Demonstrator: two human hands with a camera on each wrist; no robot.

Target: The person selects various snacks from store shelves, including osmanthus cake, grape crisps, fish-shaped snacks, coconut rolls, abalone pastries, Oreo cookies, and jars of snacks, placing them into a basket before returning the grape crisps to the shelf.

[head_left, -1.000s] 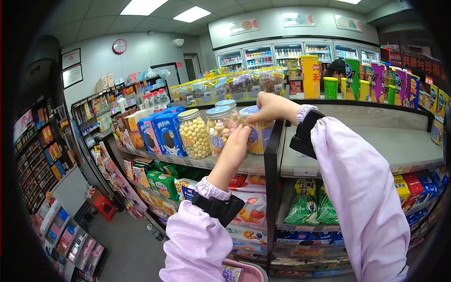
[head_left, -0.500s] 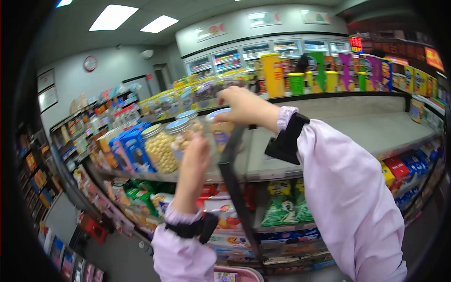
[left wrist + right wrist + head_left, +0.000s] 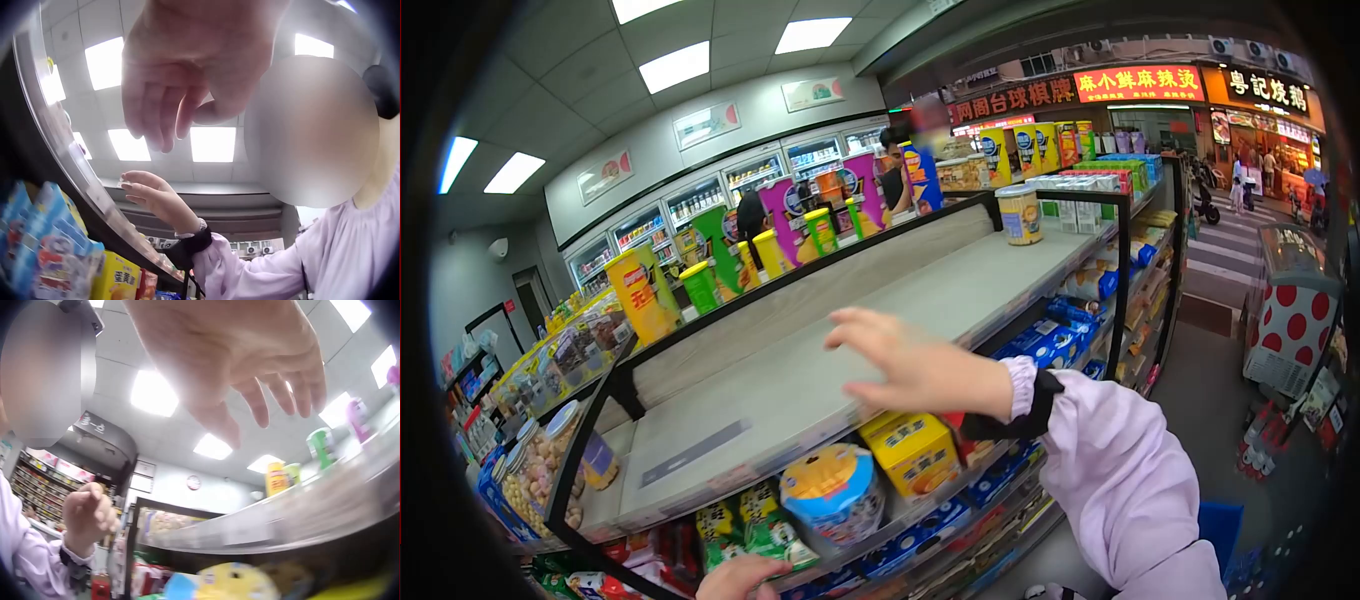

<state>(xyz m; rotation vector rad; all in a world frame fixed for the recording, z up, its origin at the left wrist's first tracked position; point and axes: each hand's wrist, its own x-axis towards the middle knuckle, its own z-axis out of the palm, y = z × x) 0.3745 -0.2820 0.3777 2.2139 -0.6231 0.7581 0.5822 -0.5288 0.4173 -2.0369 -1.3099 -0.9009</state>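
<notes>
Over the grey shelf [image 3: 800, 375] hangs my right hand [image 3: 920, 370], fingers spread and holding nothing; the right wrist view shows the same hand [image 3: 244, 362] with relaxed fingers. My left hand [image 3: 740, 580] is low at the bottom edge of the head view, near green snack bags [image 3: 765, 530]. The left wrist view shows that hand [image 3: 194, 69] empty, its fingers loosely bent. Below the shelf's front edge are a blue and yellow bag [image 3: 835, 490] and a yellow box [image 3: 912, 455]. A lidded jar [image 3: 1020, 215] stands at the shelf's far right end.
Jars [image 3: 560, 440] stand beyond the black frame at the left. Tall yellow, green and purple canisters [image 3: 725, 250] line the upper ledge. Small cartons [image 3: 1080, 210] fill the right end. A dotted freezer [image 3: 1285, 330] stands on the right, and people are outside.
The head view has swung right. Both hands have left the jars; the right is now over the grey shelf and the left is lower, at the bottom edge of the view.
</notes>
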